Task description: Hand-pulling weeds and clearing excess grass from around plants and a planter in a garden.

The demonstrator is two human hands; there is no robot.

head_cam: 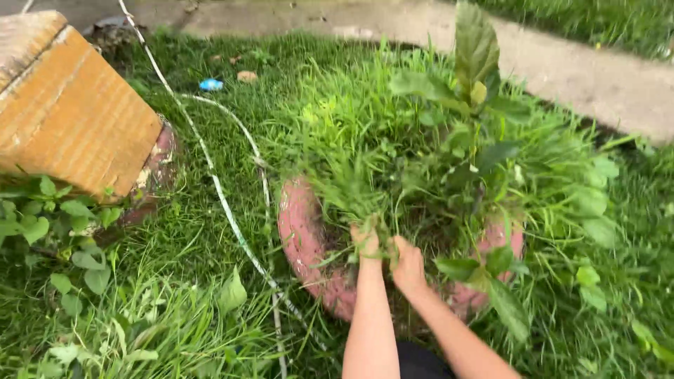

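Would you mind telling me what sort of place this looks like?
Probably a yard or garden outdoors: both hands, left hand and right hand, grasp weeds in a pink ring planter, with lawn grass around and a concrete path behind.

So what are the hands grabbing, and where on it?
Both the left hand and right hand grip a clump of grass low down, near its base, inside the pink ring planter.

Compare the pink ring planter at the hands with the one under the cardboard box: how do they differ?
The near pink planter shows most of its rim and brims with tall grass, gripped by the left hand and right hand. The far pink planter is mostly hidden under the tilted cardboard box. Both are pink, worn and set in lawn.
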